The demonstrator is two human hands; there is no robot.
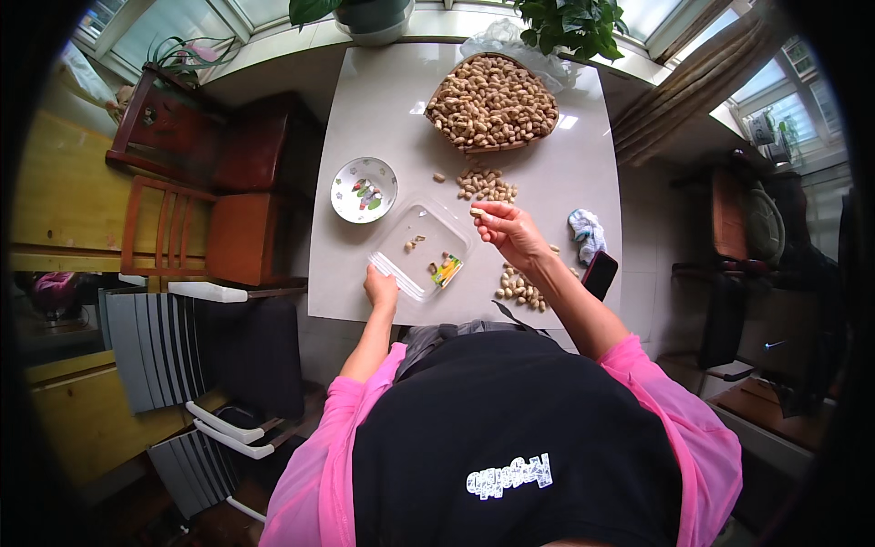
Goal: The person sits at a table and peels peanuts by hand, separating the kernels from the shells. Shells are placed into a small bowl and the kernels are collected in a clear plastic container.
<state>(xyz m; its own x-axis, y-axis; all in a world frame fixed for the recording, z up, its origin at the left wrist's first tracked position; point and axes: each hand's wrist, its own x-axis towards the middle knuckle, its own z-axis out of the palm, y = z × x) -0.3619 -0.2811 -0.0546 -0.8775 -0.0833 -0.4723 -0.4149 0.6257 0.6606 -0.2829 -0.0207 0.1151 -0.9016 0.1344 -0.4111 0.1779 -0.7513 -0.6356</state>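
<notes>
My right hand point(507, 229) holds a nut in its shell point(476, 212) between thumb and fingertips, just right of a clear plastic container point(461, 225). My left hand point(381, 287) grips a white ribbed object point(391, 275), perhaps folded strips or the container's edge, at the container's lower left corner. Inside the container lie a few shell bits point(414, 243) and a small yellow-green packet point(447, 271). A loose pile of peanuts point(487, 183) lies above my right hand, and another pile of nuts point(521, 288) lies below my right forearm. A wicker basket point(502, 145) heaped with peanuts point(495, 99) stands beyond.
On the pale table point(383, 89) are a flowered bowl point(350, 211) holding small coloured pieces at left, a bunched white-and-blue cloth point(586, 236) and a phone point(600, 275) at right. A plastic bag point(502, 37) and potted plants border the far edge. Chairs point(246, 232) stand at left.
</notes>
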